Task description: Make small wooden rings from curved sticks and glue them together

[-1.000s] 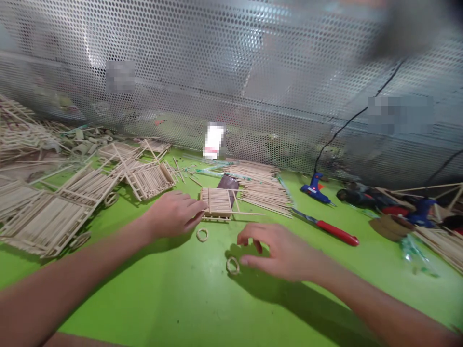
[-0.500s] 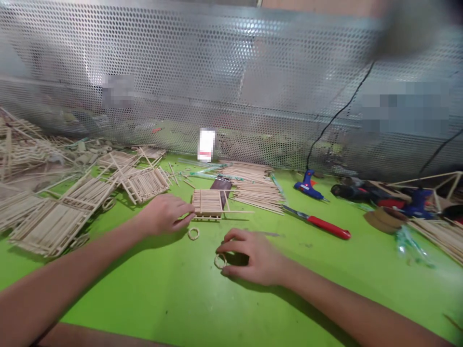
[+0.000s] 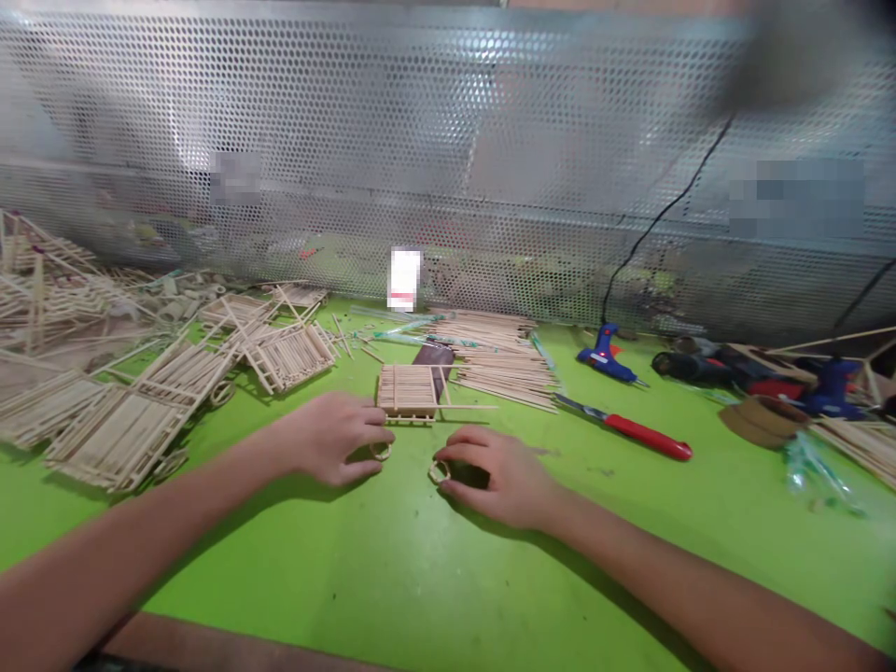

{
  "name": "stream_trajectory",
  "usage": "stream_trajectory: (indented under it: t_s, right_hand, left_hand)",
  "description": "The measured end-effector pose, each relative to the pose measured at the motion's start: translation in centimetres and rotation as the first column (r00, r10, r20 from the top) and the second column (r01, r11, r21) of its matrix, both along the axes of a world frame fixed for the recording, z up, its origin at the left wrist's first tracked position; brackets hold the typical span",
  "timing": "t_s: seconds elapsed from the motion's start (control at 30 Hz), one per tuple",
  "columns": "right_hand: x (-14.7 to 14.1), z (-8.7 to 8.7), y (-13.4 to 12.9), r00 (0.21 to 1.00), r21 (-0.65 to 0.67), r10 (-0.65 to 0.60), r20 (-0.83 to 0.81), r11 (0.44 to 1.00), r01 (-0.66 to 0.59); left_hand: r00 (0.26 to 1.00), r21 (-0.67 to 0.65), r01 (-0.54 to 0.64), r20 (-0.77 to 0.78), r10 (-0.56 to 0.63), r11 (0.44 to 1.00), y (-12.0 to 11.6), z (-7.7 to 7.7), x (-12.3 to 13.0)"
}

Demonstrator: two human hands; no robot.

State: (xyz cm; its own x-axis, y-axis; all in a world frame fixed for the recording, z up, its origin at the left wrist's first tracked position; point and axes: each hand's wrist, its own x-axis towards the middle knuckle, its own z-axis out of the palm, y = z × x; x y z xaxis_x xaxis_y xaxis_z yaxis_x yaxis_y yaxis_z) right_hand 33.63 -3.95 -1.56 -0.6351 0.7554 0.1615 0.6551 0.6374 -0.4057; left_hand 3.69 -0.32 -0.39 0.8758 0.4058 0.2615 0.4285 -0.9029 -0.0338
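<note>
My left hand (image 3: 336, 437) has its thumb and fingers closed around a small ring of wooden stick pieces (image 3: 380, 453), partly covered by the fingers. To the right, my right hand (image 3: 500, 478) pinches a second small wooden ring (image 3: 439, 472) between thumb and fingertips, tilted up on the table. Just beyond both hands stands a small cart-like model of thin sticks (image 3: 406, 387), with two long sticks pointing right. It rests by a dark brown block (image 3: 435, 358).
Stick models (image 3: 116, 434) crowd the left side of the green table (image 3: 392, 579). Behind lies a pile of loose sticks (image 3: 500, 359). On the right are a red-handled knife (image 3: 648, 436), a blue glue gun (image 3: 610, 357) with a cord, and a tape roll (image 3: 763, 422). A perforated metal screen (image 3: 336, 140) stands behind.
My left hand has moved from beside the stick model down and right onto the ring on the table. My right hand has moved slightly away from me with its ring. The view has shifted slightly.
</note>
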Motion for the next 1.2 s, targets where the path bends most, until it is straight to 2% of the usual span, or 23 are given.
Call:
stream_trajectory:
  t_s: [0.1, 0.23, 0.3, 0.4, 0.47, 0.53, 0.6, 0.67, 0.73, 0.87, 1.0, 1.2]
  right_hand:
    - [-0.1, 0.0, -0.1, 1.0, -0.006, 0.0, 0.011, 1.0, 0.0]
    - [-0.1, 0.1, -0.1, 0.999, -0.022, -0.029, -0.016, 0.999, 0.029]
    - [-0.1, 0.2, -0.2, 0.996, -0.062, -0.066, -0.066, 0.996, 0.062]
    - [-0.4, 0.1, -0.4, 0.96, -0.193, -0.161, -0.23, 0.974, 0.117]
    - [-1.0, 0.1, -0.7, 0.906, -0.316, -0.22, -0.362, 0.943, 0.103]
    - [-1.6, 0.0, -1.0, 0.847, -0.453, -0.256, -0.467, 0.891, 0.019]
    - [-2.3, 0.0, -1.4, 0.779, -0.586, -0.287, -0.557, 0.801, -0.123]
    - [-2.8, 0.0, -1.8, 0.706, -0.663, -0.336, -0.624, 0.706, -0.249]
    - [-2.9, 0.2, -1.9, 0.662, -0.699, -0.387, -0.642, 0.65, -0.298]
    - [-2.7, 0.3, -1.9, 0.667, -0.741, -0.43, -0.609, 0.607, -0.286]
    - [-2.4, 0.0, -1.7, 0.626, -0.77, -0.481, -0.614, 0.54, -0.341]
    - [-2.5, -0.3, -1.8, 0.623, -0.794, -0.519, -0.585, 0.525, -0.307]
  left_hand:
    - [1.0, -0.109, 0.011, -0.022, -0.013, 0.994, 0.1, 0.1, 0.0]
    - [0.999, -0.107, -0.003, 0.033, 0.006, 0.994, 0.5, 0.0, 0.0]
    - [0.995, -0.1, -0.01, 0.093, 0.019, 0.995, 0.3, -0.1, 0.3]
    - [0.977, -0.097, -0.023, 0.208, 0.043, 0.995, -0.7, -0.1, 1.4]
    - [0.949, -0.107, -0.028, 0.309, 0.06, 0.994, -1.7, 0.0, 2.4]
    - [0.92, -0.092, -0.018, 0.389, 0.053, 0.996, -2.8, 0.2, 3.3]
    - [0.906, -0.037, -0.001, 0.423, 0.016, 0.999, -3.7, 0.4, 4.0]
    - [0.894, 0.02, 0.007, 0.449, -0.015, 1.0, -4.3, 0.5, 4.5]
    - [0.874, 0.047, 0.009, 0.485, -0.031, 0.999, -4.5, 0.5, 4.7]
    - [0.86, 0.03, 0.028, 0.509, -0.04, 0.999, -4.4, 0.3, 4.9]
    - [0.855, -0.004, 0.063, 0.517, -0.052, 0.998, -4.3, 0.1, 5.0]
    - [0.855, -0.006, 0.063, 0.517, -0.051, 0.998, -4.5, -0.3, 5.3]
